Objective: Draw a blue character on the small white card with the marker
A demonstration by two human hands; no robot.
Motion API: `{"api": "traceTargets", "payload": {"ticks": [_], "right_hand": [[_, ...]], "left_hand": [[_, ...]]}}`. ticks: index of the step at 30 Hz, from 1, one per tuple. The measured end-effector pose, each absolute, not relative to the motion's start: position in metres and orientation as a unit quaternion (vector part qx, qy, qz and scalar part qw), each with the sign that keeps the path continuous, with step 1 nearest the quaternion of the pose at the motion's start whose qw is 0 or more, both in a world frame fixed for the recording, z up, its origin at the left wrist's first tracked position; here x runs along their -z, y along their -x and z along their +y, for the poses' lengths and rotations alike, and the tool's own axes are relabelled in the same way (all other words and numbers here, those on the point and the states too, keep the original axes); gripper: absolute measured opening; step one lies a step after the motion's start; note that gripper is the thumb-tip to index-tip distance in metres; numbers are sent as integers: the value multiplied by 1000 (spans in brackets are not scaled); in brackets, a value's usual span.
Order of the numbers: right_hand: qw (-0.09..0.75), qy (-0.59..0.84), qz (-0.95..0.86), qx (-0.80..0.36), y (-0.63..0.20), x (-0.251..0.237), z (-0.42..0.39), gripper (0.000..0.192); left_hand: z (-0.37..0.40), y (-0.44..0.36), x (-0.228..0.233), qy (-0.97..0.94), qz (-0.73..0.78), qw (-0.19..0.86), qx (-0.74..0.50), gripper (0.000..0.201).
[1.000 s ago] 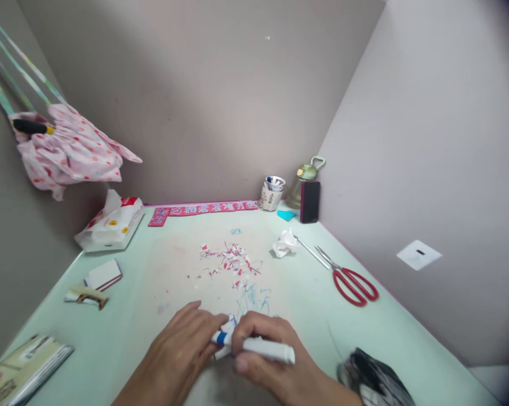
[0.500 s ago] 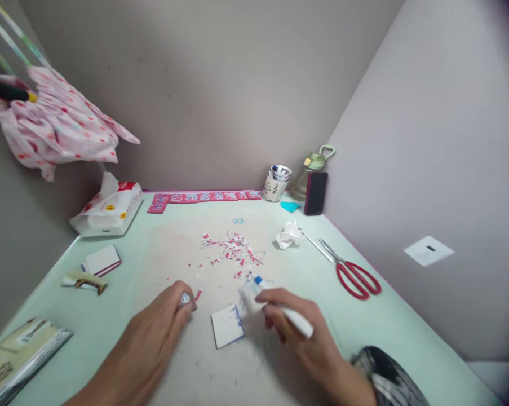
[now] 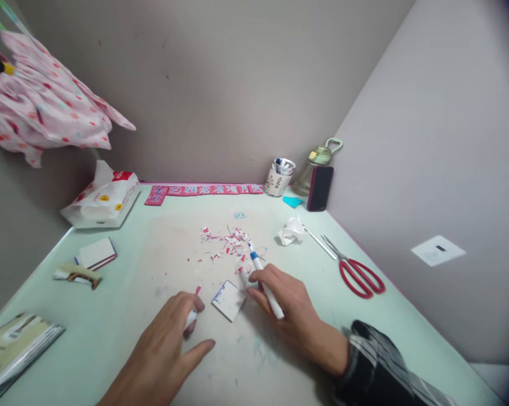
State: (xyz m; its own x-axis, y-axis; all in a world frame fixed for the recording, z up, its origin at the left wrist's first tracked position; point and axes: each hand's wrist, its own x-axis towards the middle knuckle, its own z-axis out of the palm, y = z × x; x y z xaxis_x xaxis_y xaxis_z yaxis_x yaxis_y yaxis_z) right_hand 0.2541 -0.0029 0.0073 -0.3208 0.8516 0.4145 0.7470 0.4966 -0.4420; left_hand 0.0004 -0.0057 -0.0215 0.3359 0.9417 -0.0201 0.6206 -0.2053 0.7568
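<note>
My right hand (image 3: 286, 307) grips a white marker (image 3: 268, 285) with a blue collar. Its uncovered tip points away from me, over the paper scraps. Just left of that hand lies a small square white card (image 3: 229, 300), turned cornerwise, with blue-purple marks along its upper-left edge. My left hand (image 3: 169, 338) rests to the left of the card, thumb stretched out and apart from it. Under its curled fingers shows a small white object (image 3: 190, 319), mostly hidden, whose kind I cannot make out. A thin pink scrap (image 3: 198, 290) lies by those fingertips.
Red and white paper scraps (image 3: 233, 243) lie mid-table. Beyond are a row of pink cards (image 3: 195, 190), a pen cup (image 3: 278, 179), a bottle (image 3: 307, 176) and a phone (image 3: 321, 189). Red-handled scissors (image 3: 359, 277) lie right; white cards (image 3: 96, 252) and a tissue pack (image 3: 104, 197) left.
The card has turned, so its marked edge now faces upper left. My right hand moved slightly left, swinging the marker tip forward. My left thumb has spread away from its fingers.
</note>
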Motion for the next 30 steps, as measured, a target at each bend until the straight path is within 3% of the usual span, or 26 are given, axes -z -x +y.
{"api": "traceTargets", "payload": {"ticks": [3, 6, 8, 11, 13, 19, 24, 30], "right_hand": [[376, 479, -776, -167, -252, -14, -10, 22], [431, 465, -740, -225, -248, -14, -11, 26], [455, 460, -718, -257, -246, -11, -9, 26], [474, 452, -693, -301, -246, -7, -5, 23], [477, 463, -678, -313, -247, -5, -6, 19], [475, 496, -644, -337, -250, 10, -13, 2], [489, 512, -618, -342, -250, 21, -12, 14], [428, 488, -693, -313, -252, 10, -10, 6]], "left_hand": [[-2, -8, 26, -739, 551, 308, -234, 45], [1, -21, 29, -754, 564, 252, -223, 55], [3, -28, 31, -769, 552, 225, -231, 54], [6, -33, 36, -786, 527, 211, -244, 33], [6, -33, 39, -797, 503, 219, -252, 32], [2, -35, 43, -812, 486, 139, -292, 64], [4, -42, 40, -819, 472, 116, -305, 46], [9, -36, 36, -820, 458, 108, -326, 49]]}}
